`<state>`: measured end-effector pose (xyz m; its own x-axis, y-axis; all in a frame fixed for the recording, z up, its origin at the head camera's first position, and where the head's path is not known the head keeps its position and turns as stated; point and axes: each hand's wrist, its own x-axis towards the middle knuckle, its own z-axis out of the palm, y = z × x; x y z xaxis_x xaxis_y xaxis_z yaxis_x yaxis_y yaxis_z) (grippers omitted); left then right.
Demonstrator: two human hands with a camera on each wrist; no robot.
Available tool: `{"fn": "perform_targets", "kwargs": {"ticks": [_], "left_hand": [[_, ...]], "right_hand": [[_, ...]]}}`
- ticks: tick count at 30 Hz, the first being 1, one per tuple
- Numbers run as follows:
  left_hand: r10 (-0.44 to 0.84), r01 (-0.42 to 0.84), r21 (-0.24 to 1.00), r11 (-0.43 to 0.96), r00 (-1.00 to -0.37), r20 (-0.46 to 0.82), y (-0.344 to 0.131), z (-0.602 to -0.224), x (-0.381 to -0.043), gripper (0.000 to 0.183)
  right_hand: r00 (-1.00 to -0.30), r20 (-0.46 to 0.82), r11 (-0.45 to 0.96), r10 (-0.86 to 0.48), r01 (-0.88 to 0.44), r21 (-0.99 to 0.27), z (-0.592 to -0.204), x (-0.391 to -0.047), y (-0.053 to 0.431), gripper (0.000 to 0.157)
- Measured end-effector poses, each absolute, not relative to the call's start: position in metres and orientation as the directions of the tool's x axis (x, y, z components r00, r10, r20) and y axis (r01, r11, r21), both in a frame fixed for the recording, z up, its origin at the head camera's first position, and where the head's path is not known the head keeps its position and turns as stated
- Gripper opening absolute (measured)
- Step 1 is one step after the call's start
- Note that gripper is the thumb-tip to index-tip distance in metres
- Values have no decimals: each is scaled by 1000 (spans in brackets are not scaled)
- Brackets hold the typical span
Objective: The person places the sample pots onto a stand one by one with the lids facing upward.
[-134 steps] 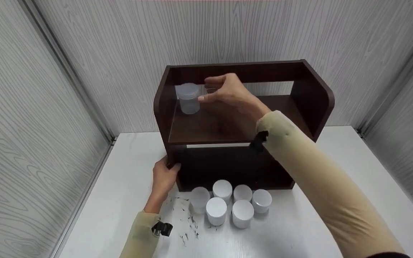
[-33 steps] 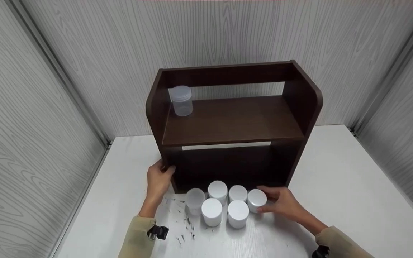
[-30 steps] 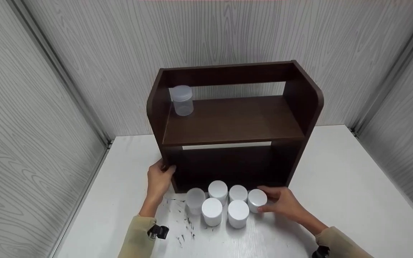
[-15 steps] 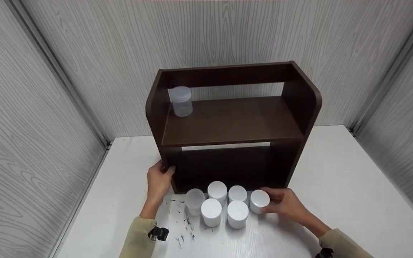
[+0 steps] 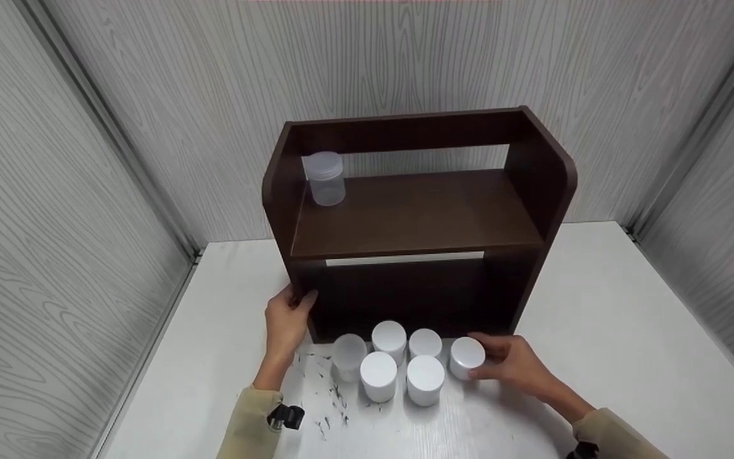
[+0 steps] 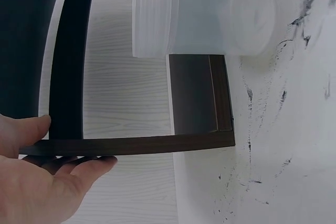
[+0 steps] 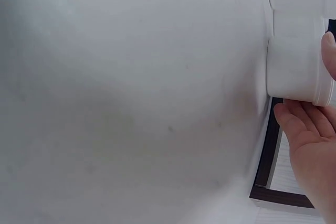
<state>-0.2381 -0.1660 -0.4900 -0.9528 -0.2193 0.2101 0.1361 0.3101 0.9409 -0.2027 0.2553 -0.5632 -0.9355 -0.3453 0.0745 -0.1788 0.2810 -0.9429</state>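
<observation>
My left hand (image 5: 287, 322) grips the left side panel of a dark brown two-tier shelf (image 5: 418, 213); in the left wrist view the thumb lies on one face of the panel (image 6: 152, 144) and the fingers on the other. At the front right, my right hand (image 5: 515, 364) holds a short white lidded jar (image 5: 467, 357) between thumb and fingers, its lid upward. The right wrist view shows the same white jar (image 7: 294, 69), the fingers along its side. Several other white jars (image 5: 425, 380) and a translucent jar (image 5: 349, 357) stand close together to its left.
A clear lidded jar (image 5: 326, 178) stands at the left end of the upper shelf board. Dark scuff marks (image 5: 335, 395) show on the white tabletop (image 5: 603, 357). Grey wood-grain panels (image 5: 405, 57) enclose the table at the back and sides.
My right hand has come down from the upper shelf, where the clear jar now stands alone, to the rightmost white jar. Lately that jar has slid slightly right, away from its neighbours. Left hand stays.
</observation>
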Motion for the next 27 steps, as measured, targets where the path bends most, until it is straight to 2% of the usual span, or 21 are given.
{"fn": "perform_targets", "kwargs": {"ticks": [11, 27], "left_hand": [[-246, 136, 938, 318, -944, 220, -165, -487, -238, 36], [-255, 177, 910, 376, -924, 285, -164, -492, -242, 25]], "right_hand": [[-934, 57, 217, -352, -140, -966, -565, -202, 253, 76], [-942, 71, 202, -327, -143, -969, -566, -201, 254, 67]]}}
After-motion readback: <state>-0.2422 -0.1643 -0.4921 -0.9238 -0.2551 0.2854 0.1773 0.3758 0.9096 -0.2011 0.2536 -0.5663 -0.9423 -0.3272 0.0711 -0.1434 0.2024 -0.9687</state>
